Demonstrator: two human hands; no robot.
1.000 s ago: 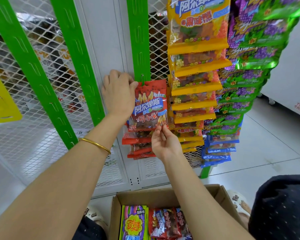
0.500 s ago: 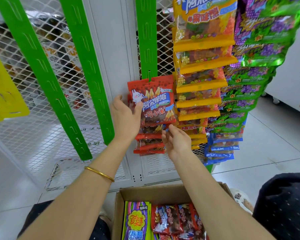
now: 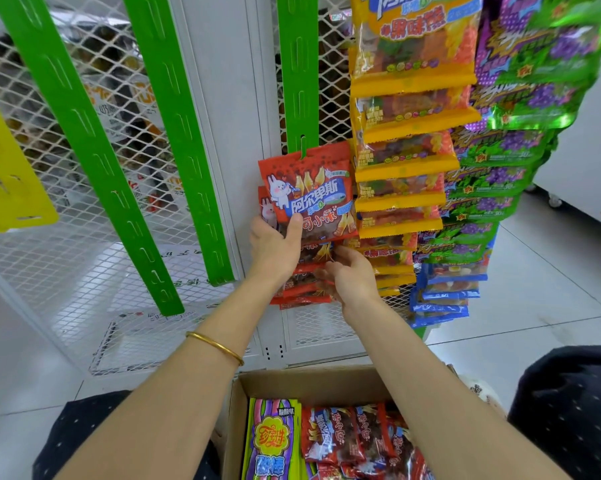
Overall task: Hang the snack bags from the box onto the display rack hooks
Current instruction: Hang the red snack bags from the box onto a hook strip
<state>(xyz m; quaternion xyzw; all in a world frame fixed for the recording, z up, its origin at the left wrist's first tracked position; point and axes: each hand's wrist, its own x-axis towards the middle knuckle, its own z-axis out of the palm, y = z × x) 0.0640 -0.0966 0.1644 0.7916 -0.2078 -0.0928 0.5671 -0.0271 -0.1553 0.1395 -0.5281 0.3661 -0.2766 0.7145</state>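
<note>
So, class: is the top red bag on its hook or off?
On. The hook pokes through the top of the red bag; the left hand grips its lower edge.

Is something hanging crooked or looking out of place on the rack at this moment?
Yes, slightly. The top red bag on the green strip hangs tilted, its left corner lower than its right, and a second red bag peeks out behind it at the left. The left hand holds it, so it is not yet settled.
</note>
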